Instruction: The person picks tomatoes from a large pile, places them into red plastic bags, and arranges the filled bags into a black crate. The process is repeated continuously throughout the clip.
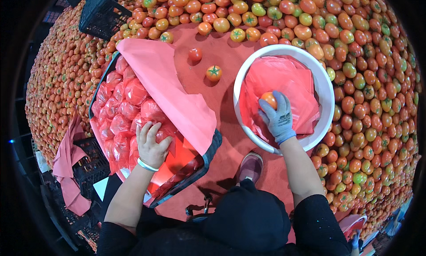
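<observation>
My left hand [151, 146], bare with a pale bracelet at the wrist, reaches into a lined crate [214, 144] of tomatoes in red plastic film. Its thumb and fingers curl around a wrapped tomato [163, 134] at the edge of the packed rows; the underside of the grip is hidden. In a grey-blue glove, my right hand [279, 117] holds a bare orange tomato [269, 100]. That hand is over a stack of thin red plastic sheets [286, 76] inside a round white tub [324, 89]. Pink liner paper [173, 89] folds across the crate's right side.
Loose tomatoes [362, 99] are heaped at the back and right, with another heap [63, 79] at the left. Two single tomatoes, one red [195, 54] and one orange [213, 73], lie on the red floor covering [226, 102]. A dark plastic crate [101, 14] stands at the back left.
</observation>
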`<state>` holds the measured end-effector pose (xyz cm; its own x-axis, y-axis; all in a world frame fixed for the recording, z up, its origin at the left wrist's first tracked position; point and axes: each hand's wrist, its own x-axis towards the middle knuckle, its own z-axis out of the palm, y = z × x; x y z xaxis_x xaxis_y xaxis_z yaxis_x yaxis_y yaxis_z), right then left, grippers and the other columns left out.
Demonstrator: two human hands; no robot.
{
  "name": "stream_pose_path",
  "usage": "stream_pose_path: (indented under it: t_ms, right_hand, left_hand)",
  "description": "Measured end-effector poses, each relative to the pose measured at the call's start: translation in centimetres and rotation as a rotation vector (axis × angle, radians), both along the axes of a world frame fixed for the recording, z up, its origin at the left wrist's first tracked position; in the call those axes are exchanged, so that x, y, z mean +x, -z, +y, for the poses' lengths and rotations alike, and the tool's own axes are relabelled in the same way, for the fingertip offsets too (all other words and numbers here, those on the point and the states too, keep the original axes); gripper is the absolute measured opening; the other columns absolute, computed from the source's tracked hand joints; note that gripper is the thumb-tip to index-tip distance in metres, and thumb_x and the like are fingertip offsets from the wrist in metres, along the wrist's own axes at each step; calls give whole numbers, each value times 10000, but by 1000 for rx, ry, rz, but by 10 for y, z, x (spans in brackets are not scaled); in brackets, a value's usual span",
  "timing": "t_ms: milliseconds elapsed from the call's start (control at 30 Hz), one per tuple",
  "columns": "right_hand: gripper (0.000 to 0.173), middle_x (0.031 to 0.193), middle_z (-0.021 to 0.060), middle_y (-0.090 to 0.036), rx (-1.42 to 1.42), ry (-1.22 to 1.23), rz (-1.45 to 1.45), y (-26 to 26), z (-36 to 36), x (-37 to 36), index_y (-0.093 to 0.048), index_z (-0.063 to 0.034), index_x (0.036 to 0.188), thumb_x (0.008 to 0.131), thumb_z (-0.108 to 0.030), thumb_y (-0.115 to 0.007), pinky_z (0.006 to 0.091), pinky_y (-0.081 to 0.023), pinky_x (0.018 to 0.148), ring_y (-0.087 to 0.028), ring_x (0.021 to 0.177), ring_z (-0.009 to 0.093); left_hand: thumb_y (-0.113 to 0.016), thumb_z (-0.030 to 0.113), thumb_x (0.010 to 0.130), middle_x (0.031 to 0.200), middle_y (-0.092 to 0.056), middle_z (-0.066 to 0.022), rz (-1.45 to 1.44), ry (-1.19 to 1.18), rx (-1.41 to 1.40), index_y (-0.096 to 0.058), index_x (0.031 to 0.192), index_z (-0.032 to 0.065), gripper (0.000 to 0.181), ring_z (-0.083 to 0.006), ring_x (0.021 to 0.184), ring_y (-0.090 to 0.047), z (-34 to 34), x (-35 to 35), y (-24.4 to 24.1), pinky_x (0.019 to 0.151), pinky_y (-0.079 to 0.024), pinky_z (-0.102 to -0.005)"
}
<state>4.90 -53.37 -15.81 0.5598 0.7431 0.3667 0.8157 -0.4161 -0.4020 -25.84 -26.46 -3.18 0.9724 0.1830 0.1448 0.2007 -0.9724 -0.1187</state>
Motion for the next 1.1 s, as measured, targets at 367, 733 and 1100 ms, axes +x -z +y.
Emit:
stream_pose_path:
  t_ms: [367,733,1100]
  right_hand:
    - [762,1298,138,-557,696,-6,2230,-127,-9,-85,-322,-128,1454,929,-679,-359,355,-488,712,-573,776,196]
    - [730,1337,149,-498,91,-673,1902,-186,-14,-89,-367,48,1426,928,-445,-571,357,-342,1066,-456,1240,228]
    - [525,1287,123,-568,28,113,1256,-129,-149,-82,-485,-13,1372,951,-302,-605,350,-441,1011,-550,1180,212]
  left_hand:
    - [-834,205,620,1301,-477,-211,-298,184,-789,-612,1211,202,631,-439,1201,-484,-104,70,-56,988,-433,-538]
    - [-758,181,624,1050,-627,-212,566,-155,-1334,-482,1268,64,710,-398,1020,-604,-39,53,-111,877,-493,-437]
    - [-818,176,625,1362,-475,-209,-155,-389,153,-514,1223,65,680,-393,1270,-437,-18,7,0,1051,-353,-512]
